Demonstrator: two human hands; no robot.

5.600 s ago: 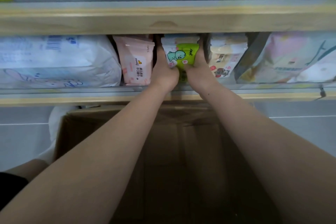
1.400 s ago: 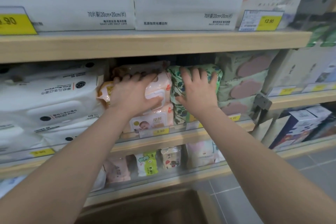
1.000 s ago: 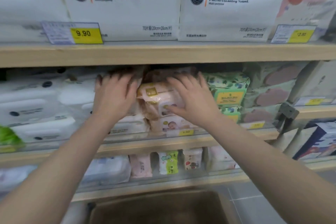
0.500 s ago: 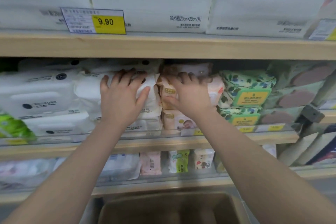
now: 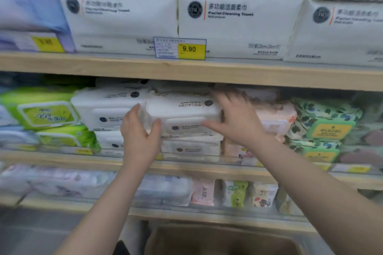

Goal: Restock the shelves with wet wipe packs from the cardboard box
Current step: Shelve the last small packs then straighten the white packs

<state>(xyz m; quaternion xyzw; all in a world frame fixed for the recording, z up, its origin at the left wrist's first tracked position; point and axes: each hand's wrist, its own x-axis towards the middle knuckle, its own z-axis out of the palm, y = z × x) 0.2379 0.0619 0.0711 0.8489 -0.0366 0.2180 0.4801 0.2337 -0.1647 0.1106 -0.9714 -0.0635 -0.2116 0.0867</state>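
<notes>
White wipe pack (image 5: 182, 114) sits atop a stack on the middle shelf (image 5: 186, 166). Left hand (image 5: 139, 136) grips its left end, thumb in front. Right hand (image 5: 236, 119) rests on its right end, fingers spread. Cardboard box (image 5: 219, 240) stands below.

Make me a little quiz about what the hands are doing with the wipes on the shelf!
1. True or false: both hands touch the same white wipe pack.
2. Which packs sit just left of the white stacks: A green, B purple, C red?
3. What price shows on the yellow tag?

Key
1. True: the left hand grips its left end, thumb in front; the right hand presses its right end with spread fingers.
2. A.
3. 9.90.
</notes>
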